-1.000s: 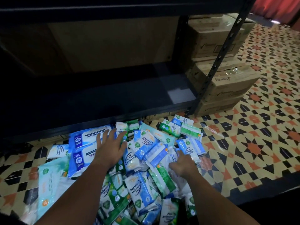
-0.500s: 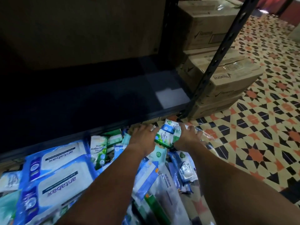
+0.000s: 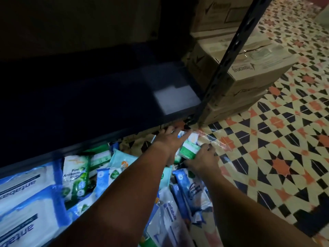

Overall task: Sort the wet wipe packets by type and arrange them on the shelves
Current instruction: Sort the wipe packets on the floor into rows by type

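Head view shows both hands close together at a green-white wipe packet [image 3: 189,150]: right hand [image 3: 203,158] grips its near end, left hand [image 3: 168,140] touches its left side, above the packet pile [image 3: 80,184].

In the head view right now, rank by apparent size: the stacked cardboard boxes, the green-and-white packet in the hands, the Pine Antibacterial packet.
1. Cardboard boxes, clearly largest.
2. Pine Antibacterial packet.
3. Green-and-white packet, partly covered by both hands, so its rank against the Pine packet is unsure.
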`<state>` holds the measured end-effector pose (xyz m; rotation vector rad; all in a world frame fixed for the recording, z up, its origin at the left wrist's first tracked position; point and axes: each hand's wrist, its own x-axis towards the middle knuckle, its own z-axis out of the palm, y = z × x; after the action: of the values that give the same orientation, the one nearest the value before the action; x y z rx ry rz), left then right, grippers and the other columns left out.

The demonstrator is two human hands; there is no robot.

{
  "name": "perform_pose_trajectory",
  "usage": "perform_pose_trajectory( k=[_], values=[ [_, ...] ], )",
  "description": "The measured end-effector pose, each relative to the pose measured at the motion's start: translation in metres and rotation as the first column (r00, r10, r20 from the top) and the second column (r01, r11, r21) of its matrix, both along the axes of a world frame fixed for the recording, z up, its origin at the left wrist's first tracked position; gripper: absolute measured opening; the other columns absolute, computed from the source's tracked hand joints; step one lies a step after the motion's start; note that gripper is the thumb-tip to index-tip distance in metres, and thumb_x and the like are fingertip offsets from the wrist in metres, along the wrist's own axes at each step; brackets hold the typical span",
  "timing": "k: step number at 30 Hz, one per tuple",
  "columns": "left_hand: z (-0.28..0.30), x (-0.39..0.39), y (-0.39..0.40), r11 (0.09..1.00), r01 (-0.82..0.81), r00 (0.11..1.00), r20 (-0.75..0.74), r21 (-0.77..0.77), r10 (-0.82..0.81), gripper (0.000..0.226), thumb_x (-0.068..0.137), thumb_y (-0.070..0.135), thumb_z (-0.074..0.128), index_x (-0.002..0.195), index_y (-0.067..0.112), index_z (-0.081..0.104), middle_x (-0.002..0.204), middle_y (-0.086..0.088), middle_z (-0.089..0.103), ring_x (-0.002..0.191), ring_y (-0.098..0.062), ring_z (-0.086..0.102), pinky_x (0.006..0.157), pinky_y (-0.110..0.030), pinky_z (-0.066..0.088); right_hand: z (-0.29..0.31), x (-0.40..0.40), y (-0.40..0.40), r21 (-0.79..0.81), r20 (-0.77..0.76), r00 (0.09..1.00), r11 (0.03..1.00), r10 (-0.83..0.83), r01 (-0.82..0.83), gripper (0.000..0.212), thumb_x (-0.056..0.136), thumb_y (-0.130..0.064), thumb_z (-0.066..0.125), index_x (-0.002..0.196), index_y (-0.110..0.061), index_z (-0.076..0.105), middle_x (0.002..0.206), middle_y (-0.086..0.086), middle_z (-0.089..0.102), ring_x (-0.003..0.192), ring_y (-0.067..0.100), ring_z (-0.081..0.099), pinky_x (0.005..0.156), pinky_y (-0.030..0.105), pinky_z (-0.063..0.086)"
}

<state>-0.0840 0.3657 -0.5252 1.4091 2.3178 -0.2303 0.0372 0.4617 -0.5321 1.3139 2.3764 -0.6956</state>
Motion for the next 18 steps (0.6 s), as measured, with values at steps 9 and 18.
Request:
perform_pose_trajectory(
  k=[9,18],
  values=[
    [-0.003,0.004,-0.012,0.991,-0.099,0.995,0.026,0.091,0.097,0.109,0.065,0.024,0.085,0.153,0.022,0.021,0.142,-0.012,0.028,0.128,-0.034,0.037,0.089,-0.044,0.053,-0.008,0.010,-0.001,0.139,-0.125,0.990,0.989,0.065,-0.048,0.076,0.080,-0.047,0.079,0.137,-0.011,0.043,0.139,0.013,0.043,0.122,0.038,0.047,0.096,0.054,0.050],
    [0.048,0.016,-0.066,0.962,-0.135,0.969,-0.169,0.237,0.178,0.080,0.078,0.033,0.077,0.146,0.025,0.035,0.134,-0.006,0.039,0.120,-0.030,0.047,0.078,-0.041,0.051,0.046,0.012,-0.019,0.279,-0.305,0.931,0.953,0.202,-0.116,0.077,0.077,-0.047,0.082,0.139,-0.019,0.046,0.135,0.004,0.046,0.112,0.028,0.057,0.092,0.049,0.054]
  ],
)
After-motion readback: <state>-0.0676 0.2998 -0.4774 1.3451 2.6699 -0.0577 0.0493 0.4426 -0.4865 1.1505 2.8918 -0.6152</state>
